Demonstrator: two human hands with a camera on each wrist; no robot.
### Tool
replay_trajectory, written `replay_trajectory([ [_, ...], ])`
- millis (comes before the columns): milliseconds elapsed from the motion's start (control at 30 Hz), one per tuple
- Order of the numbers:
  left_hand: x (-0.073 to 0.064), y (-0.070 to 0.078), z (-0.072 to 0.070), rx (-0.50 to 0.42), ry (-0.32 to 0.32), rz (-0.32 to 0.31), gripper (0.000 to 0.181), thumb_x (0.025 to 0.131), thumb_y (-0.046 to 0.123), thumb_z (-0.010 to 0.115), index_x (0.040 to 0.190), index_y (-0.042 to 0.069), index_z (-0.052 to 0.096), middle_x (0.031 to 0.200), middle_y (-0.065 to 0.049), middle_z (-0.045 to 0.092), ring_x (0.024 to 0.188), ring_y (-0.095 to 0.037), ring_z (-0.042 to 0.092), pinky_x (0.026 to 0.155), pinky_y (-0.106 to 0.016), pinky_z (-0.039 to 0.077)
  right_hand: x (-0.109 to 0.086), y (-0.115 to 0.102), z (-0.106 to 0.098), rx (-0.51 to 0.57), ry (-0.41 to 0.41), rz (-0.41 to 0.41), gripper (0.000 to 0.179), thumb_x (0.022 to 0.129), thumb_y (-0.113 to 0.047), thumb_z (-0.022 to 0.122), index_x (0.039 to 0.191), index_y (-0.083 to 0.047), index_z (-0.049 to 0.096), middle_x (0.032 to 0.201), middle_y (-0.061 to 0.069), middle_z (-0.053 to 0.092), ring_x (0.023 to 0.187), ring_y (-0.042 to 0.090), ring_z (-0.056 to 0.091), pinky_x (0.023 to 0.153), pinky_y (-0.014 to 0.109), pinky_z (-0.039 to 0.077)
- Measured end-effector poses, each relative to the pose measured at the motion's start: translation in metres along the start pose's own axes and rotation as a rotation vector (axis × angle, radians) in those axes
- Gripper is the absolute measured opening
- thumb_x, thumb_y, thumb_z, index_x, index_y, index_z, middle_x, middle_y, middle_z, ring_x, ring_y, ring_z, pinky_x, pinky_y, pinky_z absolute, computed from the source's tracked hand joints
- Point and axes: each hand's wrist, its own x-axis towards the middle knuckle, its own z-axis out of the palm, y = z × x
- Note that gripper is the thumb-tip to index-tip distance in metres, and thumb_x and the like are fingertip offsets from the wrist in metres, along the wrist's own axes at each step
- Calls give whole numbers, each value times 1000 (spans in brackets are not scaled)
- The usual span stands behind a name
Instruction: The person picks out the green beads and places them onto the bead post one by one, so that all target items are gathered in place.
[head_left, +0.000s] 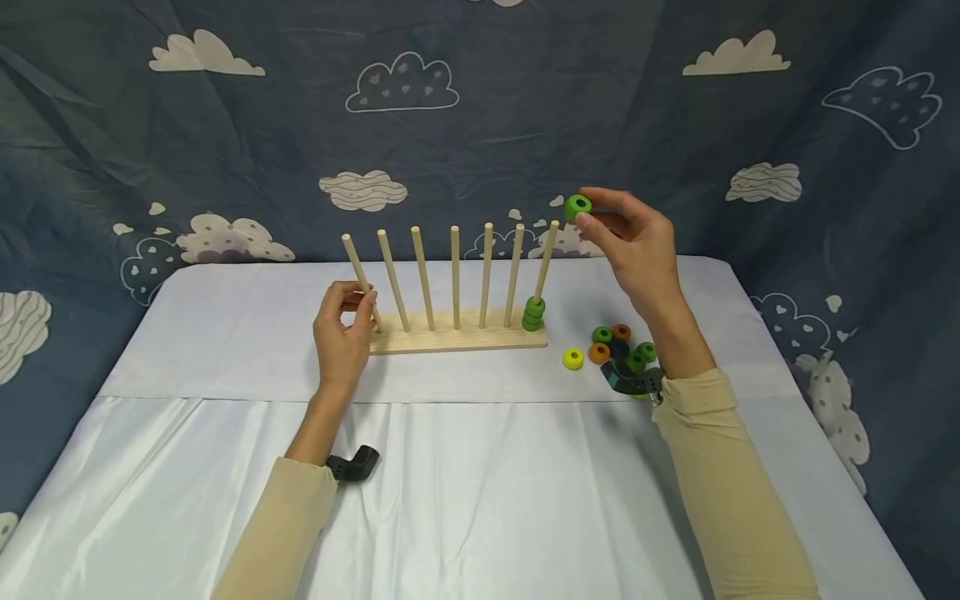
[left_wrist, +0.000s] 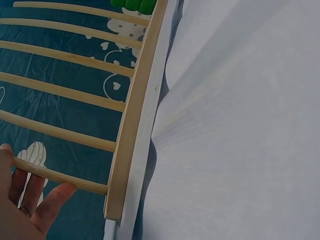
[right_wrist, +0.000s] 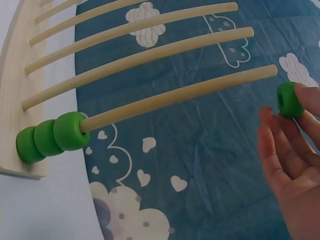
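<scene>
A wooden rack with a row of upright pegs stands on the table. My left hand holds the leftmost peg between thumb and fingers, low on its length. Up at the right end, my right hand pinches a green bead between thumb and fingertips. In the right wrist view this bead is just off the tip of the rightmost peg, its hole facing the peg. Three green beads are stacked at the foot of that peg; the other pegs carry no beads.
Loose beads in green, orange and dark blue lie right of the rack, partly hidden by the right wrist camera. A yellow bead lies at their left. Behind the white-covered table hangs a dark cloud-patterned cloth.
</scene>
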Motion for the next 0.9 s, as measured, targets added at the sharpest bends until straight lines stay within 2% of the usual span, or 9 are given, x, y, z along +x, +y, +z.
replay_trajectory([
  [367, -1, -2, -1, 17, 1, 1, 14, 101, 8, 68, 112, 0, 68, 107, -19, 67, 86, -9, 60, 60, -9, 57, 2, -6, 11, -1, -8, -5, 37, 99, -14, 72, 135, -11, 68, 126, -6, 68, 102, 8, 68, 91, 11, 58],
  [533, -1, -1, 0, 10, 3, 6, 14, 100, 8, 69, 112, 0, 68, 106, -20, 67, 85, -7, 59, 59, -9, 57, 2, -7, 15, -7, -36, -6, 38, 100, -15, 71, 137, -10, 67, 124, -6, 67, 103, 7, 69, 91, 11, 58],
  [900, -1, -2, -1, -11, -7, 20, 14, 101, 11, 69, 111, 2, 69, 106, -17, 68, 86, -8, 61, 60, -18, 62, -2, -8, 15, 9, -96, -21, 37, 100, -12, 69, 137, -9, 67, 119, -9, 65, 103, 4, 71, 89, 12, 60],
])
